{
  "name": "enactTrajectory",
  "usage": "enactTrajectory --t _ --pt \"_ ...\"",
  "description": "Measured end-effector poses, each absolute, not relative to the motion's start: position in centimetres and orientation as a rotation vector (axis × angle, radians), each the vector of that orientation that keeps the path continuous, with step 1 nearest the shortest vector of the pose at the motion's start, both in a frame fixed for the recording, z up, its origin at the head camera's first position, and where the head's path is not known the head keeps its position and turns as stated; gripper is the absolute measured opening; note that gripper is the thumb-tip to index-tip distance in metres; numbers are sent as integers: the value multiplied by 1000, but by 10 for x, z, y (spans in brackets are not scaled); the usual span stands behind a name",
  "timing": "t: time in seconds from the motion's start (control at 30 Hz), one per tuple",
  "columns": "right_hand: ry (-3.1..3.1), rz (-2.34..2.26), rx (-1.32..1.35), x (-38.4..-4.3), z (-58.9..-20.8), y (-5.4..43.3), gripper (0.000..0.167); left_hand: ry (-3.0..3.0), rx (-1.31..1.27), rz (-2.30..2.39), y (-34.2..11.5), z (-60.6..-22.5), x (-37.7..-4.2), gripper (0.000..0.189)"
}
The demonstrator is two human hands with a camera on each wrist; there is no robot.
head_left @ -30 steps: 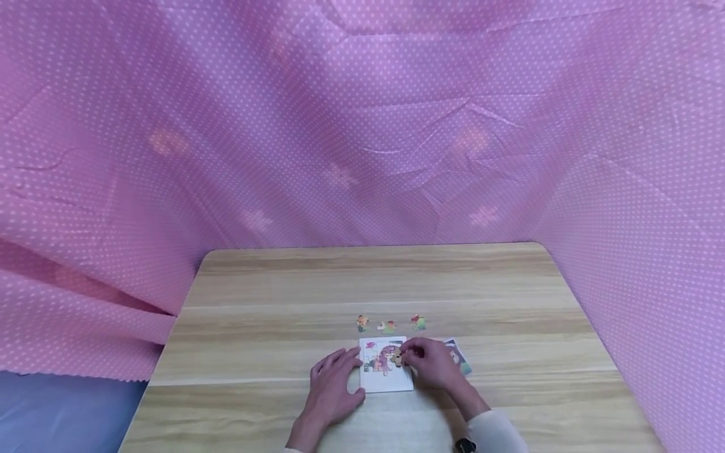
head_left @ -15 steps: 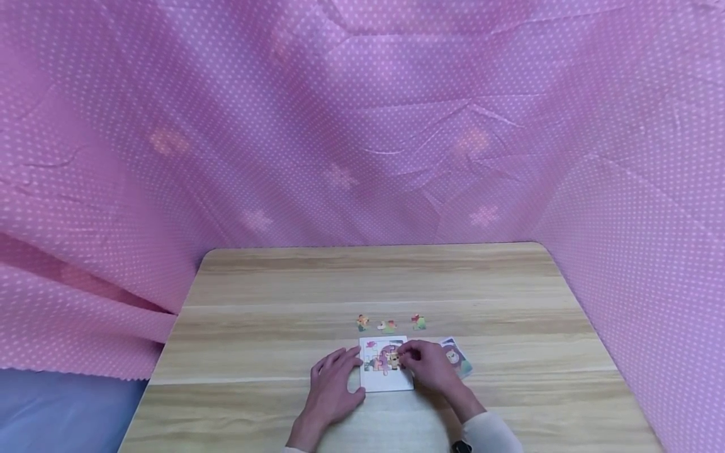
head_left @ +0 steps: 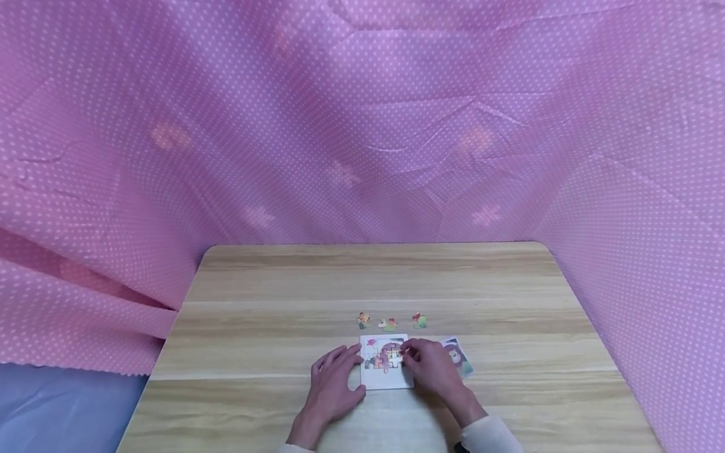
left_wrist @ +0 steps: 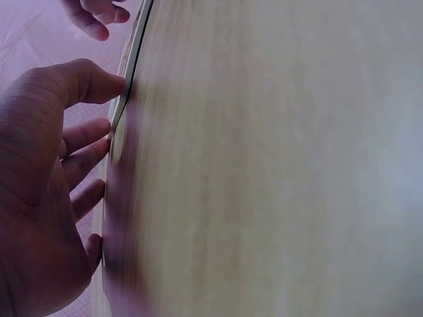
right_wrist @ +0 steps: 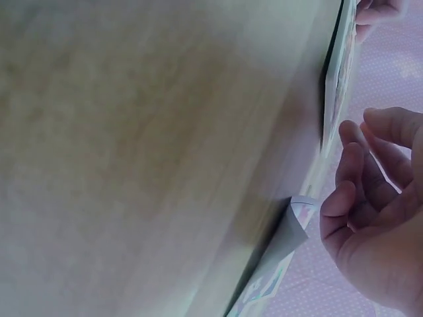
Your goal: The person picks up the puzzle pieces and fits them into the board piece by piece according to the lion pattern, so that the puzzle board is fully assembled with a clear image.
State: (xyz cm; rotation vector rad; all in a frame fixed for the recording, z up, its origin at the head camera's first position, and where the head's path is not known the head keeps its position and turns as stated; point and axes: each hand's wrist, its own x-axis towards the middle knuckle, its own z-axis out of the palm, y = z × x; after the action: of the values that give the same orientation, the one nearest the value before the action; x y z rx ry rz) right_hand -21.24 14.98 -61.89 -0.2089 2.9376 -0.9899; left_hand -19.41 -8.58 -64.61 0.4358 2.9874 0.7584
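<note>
A white puzzle board (head_left: 387, 380), partly filled with picture pieces, lies flat on the wooden table. My left hand (head_left: 334, 387) rests at its left side, with thumb and extended fingertips touching the edge; the left wrist view shows this left hand (left_wrist: 46, 185) against the board's thin rim. Over the board's right side, my right hand (head_left: 433, 365) pinches a small puzzle piece (head_left: 403, 353), mostly hidden by the fingertips. A white gap shows among the pieces beside it. In the right wrist view the right hand (right_wrist: 377, 198) has thumb and index tips close together, other fingers curled.
Beyond the board lie three loose puzzle pieces: an orange one (head_left: 363, 320), a green and white one (head_left: 388, 324) and a red and green one (head_left: 419, 320). Picture cards (head_left: 457, 357) lie right of the board, partly under the right hand. Pink dotted cloth (head_left: 362, 126) surrounds the table.
The right hand's piece went down onto the board's right side, then shifted back toward the fingertips, uncovering a white gap. The left hand has stayed in place.
</note>
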Motion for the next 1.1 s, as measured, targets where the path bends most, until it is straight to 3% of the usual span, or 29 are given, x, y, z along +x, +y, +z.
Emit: enactTrajectory --t 0.47,1.1 --pt "3086 -735 -414 -198 -628 142 23 2963 433 771 -87 -643 -181 44" --pt "3079 -673 -422 -186 -624 140 22 2975 446 783 -86 -641 -169 44"
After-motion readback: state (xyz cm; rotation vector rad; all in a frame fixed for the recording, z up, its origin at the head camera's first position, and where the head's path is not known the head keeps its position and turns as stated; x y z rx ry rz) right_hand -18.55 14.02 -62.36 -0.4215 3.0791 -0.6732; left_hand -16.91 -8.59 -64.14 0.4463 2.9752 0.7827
